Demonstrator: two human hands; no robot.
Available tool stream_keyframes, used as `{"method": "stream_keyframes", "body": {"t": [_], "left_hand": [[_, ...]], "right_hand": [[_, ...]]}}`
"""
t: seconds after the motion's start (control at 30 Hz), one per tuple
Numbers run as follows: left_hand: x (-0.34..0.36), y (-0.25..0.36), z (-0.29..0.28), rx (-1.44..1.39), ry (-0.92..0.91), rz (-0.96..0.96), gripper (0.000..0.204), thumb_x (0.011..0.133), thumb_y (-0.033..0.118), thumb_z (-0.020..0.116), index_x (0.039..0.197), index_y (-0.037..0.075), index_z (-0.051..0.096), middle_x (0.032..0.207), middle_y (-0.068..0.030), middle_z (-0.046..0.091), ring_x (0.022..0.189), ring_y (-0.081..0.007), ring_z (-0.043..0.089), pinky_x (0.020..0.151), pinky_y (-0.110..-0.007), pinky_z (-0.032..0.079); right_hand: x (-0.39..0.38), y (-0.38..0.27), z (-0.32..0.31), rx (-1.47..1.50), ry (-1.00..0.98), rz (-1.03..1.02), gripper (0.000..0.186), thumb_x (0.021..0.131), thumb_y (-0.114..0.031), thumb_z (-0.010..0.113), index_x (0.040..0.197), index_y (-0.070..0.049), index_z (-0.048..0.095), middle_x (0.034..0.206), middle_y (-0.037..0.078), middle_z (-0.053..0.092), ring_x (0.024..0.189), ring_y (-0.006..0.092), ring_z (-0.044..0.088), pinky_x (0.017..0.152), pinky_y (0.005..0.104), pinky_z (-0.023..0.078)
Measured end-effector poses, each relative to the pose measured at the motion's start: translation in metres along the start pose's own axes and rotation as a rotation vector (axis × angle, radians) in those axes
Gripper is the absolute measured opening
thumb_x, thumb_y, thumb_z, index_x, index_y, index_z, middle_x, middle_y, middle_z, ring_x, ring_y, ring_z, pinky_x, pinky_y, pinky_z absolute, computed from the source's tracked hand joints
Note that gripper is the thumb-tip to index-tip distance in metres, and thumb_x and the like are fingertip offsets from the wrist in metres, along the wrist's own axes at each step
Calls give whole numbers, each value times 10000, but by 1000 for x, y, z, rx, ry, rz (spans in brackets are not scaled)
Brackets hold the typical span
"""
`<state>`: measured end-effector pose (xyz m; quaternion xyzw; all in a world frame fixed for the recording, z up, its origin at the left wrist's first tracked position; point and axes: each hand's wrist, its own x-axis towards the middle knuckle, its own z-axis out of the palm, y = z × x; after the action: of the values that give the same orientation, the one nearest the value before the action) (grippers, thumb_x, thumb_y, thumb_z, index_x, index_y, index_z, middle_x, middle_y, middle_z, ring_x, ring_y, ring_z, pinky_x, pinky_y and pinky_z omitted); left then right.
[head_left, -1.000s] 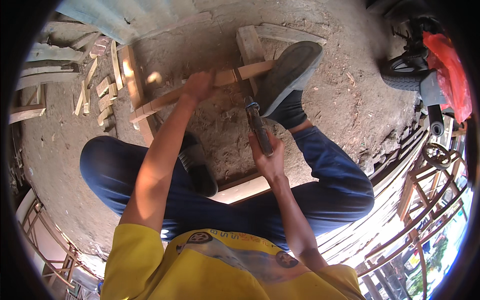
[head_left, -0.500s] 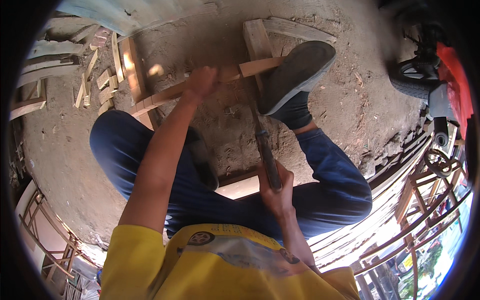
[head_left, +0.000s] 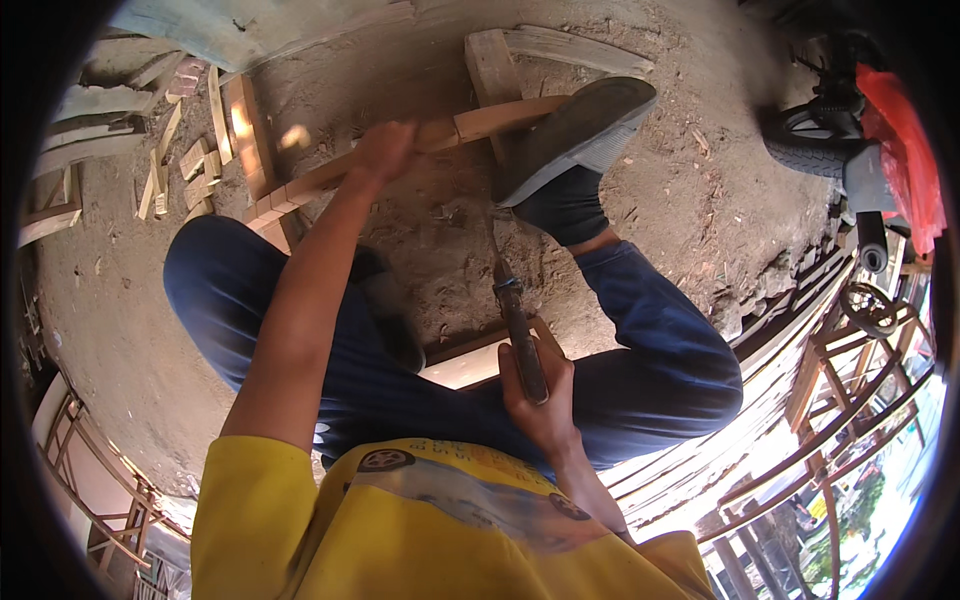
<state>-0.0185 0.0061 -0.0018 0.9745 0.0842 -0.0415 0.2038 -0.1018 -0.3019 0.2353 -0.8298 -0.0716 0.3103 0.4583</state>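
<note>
A curved wooden piece (head_left: 483,121) lies across the work area, with dark lines across its left part and a step or line near its middle. My left hand (head_left: 387,150) is closed around it left of that line. My right foot, in a dark grey shoe (head_left: 590,130), presses on its right end. Closed round a long dark handle, my right hand (head_left: 540,390) holds a thin-bladed tool (head_left: 517,325). Its narrow blade, seen nearly edge-on, points away from me and ends short of the wood. Whether it is a saw or a knife I cannot tell.
Under the wooden piece stand two timber blocks (head_left: 492,68) (head_left: 247,130). Several wood offcuts (head_left: 200,165) lie on the dirt floor at the left. A wheeled vehicle's tire (head_left: 800,145) and a red plastic sheet (head_left: 905,150) are at the far right. Wooden frames (head_left: 850,385) stand at the lower right.
My right hand has drawn the tool back toward me, and its blade has come away from the wood. The whole view has shifted slightly. My left hand still grips the wood.
</note>
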Motion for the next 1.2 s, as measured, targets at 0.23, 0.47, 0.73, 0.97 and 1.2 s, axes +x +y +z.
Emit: {"method": "stream_keyframes", "body": {"t": [0.23,0.47,0.73,0.97,1.2], "left_hand": [[-1,21,-20,-5,-106,-116,362,757,256,751,995,20,613,898,-206,672,895,-366,653,788,-469,530],[7,6,2,51,-14,-97,374,764,265,735,1031,41,602,898,-202,671,889,-379,646,784,-473,528],[-1,5,-3,40,4,-41,325,752,228,728,980,40,593,874,-205,669,871,-384,645,771,-478,529],[1,11,-9,42,-15,-59,314,747,220,727,963,33,597,877,-189,671,882,-371,646,776,-476,529],[-6,6,-9,14,65,4,313,765,231,719,982,39,601,952,-190,663,931,-356,639,795,-462,524]], "right_hand": [[1,22,-5,1,65,-39,145,893,-86,615,794,16,585,572,38,498,553,55,434,493,275,365],[-4,6,8,38,95,-112,155,872,-94,626,776,18,577,616,89,536,583,94,495,532,310,398],[-7,-6,15,25,94,-58,185,888,-118,608,762,7,559,607,80,511,571,123,488,552,326,402],[-9,-10,25,10,88,-44,202,894,-111,604,742,3,533,601,80,485,561,135,470,544,338,380],[-10,-4,33,-56,115,-138,194,892,-104,613,748,5,541,602,73,487,568,132,480,542,333,382]]}}
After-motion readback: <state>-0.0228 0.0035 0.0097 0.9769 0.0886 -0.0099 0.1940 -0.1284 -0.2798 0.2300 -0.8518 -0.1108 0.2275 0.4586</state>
